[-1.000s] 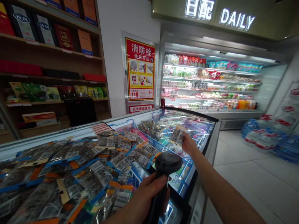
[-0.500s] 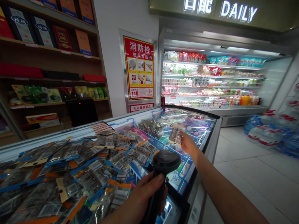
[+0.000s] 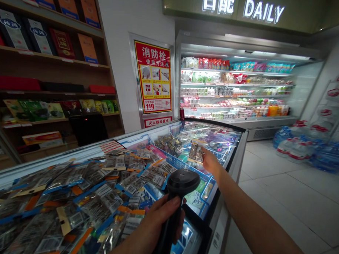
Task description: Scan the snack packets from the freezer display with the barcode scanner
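My left hand (image 3: pixel 157 224) grips the handle of a black barcode scanner (image 3: pixel 181 194), whose head points away over a chest freezer (image 3: pixel 238 151). My right hand (image 3: pixel 211 163) reaches far out over the freezer and holds up a small clear packet (image 3: pixel 195 152) by its edge. Below both hands lies a heap of flat packets (image 3: pixel 81 190) with blue and orange headers and barcodes. Blue wire baskets (image 3: pixel 184 166) divide the freezer's contents.
A wooden shelf unit with boxed goods (image 3: pixel 49 63) stands at the left. A red fire-hydrant poster (image 3: pixel 153 76) hangs on the wall. A lit open cooler (image 3: pixel 234 92) stands behind the freezer. Packs of water bottles (image 3: pixel 304 148) sit on the tiled floor at right.
The view has shifted slightly right and down. My right hand with the packet has drifted a little left and up; the scanner stays in my left hand.
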